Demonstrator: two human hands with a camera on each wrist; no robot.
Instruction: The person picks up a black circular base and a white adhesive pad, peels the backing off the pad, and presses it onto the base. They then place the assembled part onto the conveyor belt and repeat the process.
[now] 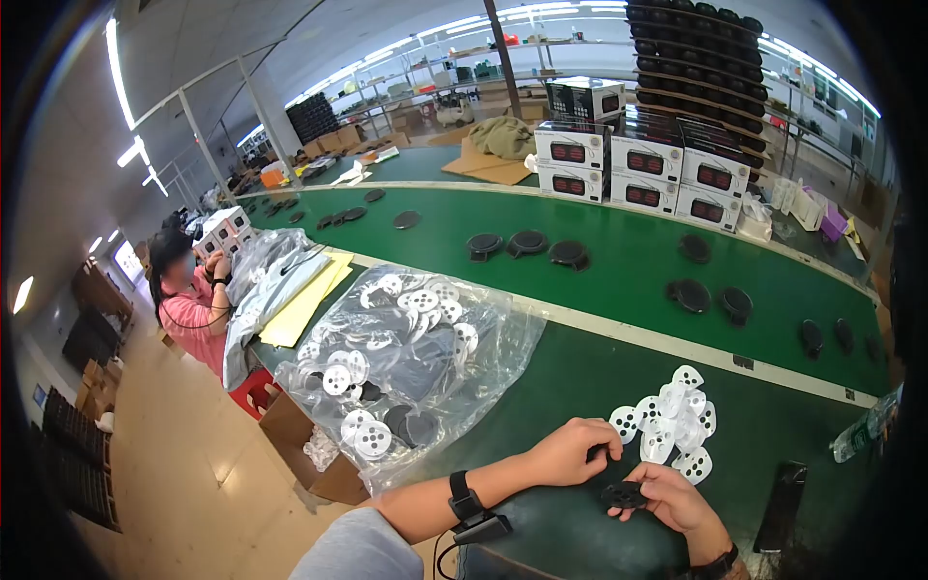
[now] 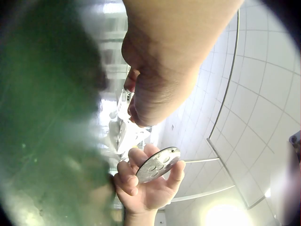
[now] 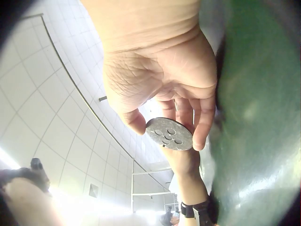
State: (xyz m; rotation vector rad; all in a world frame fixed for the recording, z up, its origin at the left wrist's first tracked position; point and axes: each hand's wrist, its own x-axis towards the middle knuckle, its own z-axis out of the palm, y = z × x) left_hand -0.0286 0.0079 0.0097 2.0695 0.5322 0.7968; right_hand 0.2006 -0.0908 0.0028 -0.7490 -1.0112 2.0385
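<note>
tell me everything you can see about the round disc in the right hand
The disc is thin, flat and round, dark grey with a dull sheen, with five small round holes or dimples clustered at its middle. The right hand pinches its rim between thumb and fingertips, holding it tilted near the green table's edge. Nothing else touches it.
</note>
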